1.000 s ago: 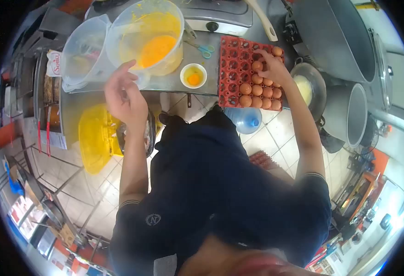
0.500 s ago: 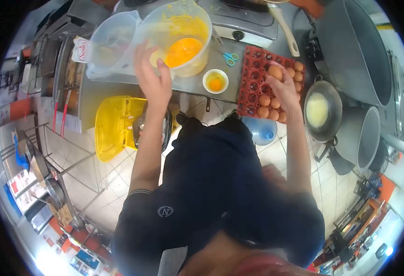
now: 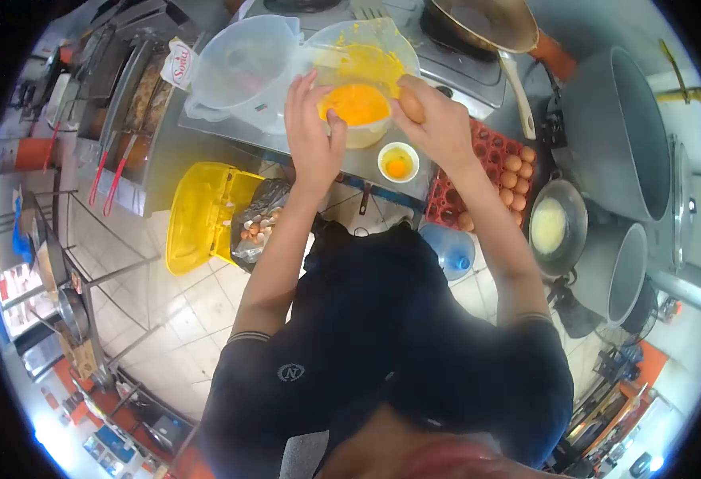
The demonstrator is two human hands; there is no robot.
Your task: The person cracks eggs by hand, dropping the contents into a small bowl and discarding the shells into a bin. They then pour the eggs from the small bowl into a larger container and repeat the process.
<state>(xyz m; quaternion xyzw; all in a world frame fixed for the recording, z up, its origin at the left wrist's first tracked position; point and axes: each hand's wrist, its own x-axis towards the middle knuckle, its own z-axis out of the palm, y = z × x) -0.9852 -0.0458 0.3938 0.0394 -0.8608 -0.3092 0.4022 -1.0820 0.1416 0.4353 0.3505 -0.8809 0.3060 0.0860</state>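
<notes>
My right hand grips a brown egg at the right rim of a clear plastic pitcher. Beaten yellow egg fills the pitcher's bottom, and streaks of it coat the far wall. At the pitcher's left side, my left hand is open, its fingers stretched upward and thumb apart, overlapping the rim. A small white bowl with one cracked egg in it stands just in front of the pitcher. The red egg tray, partly hidden under my right forearm, holds several brown eggs.
Left of the pitcher stands another clear plastic container. A yellow bin below holds eggshells. A frying pan with pale contents and large grey pots are at the right. Behind, a pan rests on the stove.
My right hand has lifted the egg from the tray and carried it left to the pitcher. My left hand has shifted right along with the view, staying by the pitcher's side.
</notes>
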